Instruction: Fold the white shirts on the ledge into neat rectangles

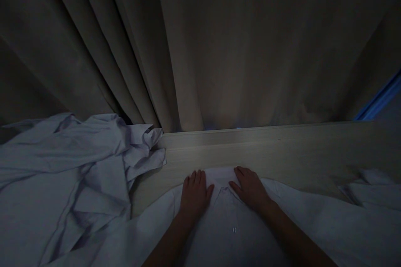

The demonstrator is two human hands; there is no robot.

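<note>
1. A white shirt (232, 225) is laid flat on a pale wooden surface (282, 154), directly in front of the person and beneath both hands. Its collar end points away from the body, toward the curtain (219, 50), so the long axis of the garment runs from the near edge of the view straight out to the far edge of the surface.

2. The collar (221, 177) is seen between the two hands, at the far end of the shirt; neither hand is clearly nearer to it, since one is placed on each side of it.

3. The left hand (194, 194) is pressed flat on the cloth just left of the collar, palm down, fingers stretched out and held close together. Nothing is gripped by it.

4. The right hand (250, 187) is laid flat on the cloth just right of the collar, fingers extended and angled slightly inward toward the collar. Nothing is pinched or clasped here either, as far as the dim light allows to be told.

5. The two hands are kept a little apart, with the collar opening between them.

6. A crumpled heap of pale fabric (69, 175) is spread to the left, its edge near the shirt; whether the two touch cannot be told. Another piece of white cloth (369, 187) is seen at the right, well apart from the hands.
</note>
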